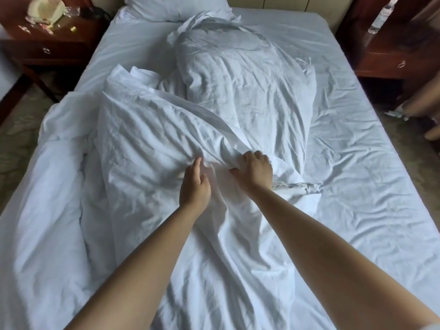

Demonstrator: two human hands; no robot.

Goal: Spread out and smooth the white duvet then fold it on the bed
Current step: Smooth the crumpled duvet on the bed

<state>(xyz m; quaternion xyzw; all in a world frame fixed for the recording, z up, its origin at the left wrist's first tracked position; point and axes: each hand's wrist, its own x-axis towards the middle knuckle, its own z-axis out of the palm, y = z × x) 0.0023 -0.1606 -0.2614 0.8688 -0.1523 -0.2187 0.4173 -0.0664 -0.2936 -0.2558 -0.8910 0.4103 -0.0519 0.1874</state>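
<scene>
Both bare forearms reach out from the foot of the bed (pixel 357 110) toward the white duvet (pixel 147 144), which lies bunched in a long rumpled heap down the bed's middle and left side, its far end piled close to the pillow (pixel 176 5) at the head. Her right hand (pixel 256 166) has its fingers curled into a ridge of the cloth, bunching it. Her left hand (pixel 194 186) sits just beside it, thumb and fingers pinching a fold. That duvet looks soft, puffy and limp; I'd judge it light but bulky, likely to sag and drag wherever unsupported. Mid-heap grips only bunch it further. Better holds would be its corners or edge, such as the one lying nearest the bed's right half.
</scene>
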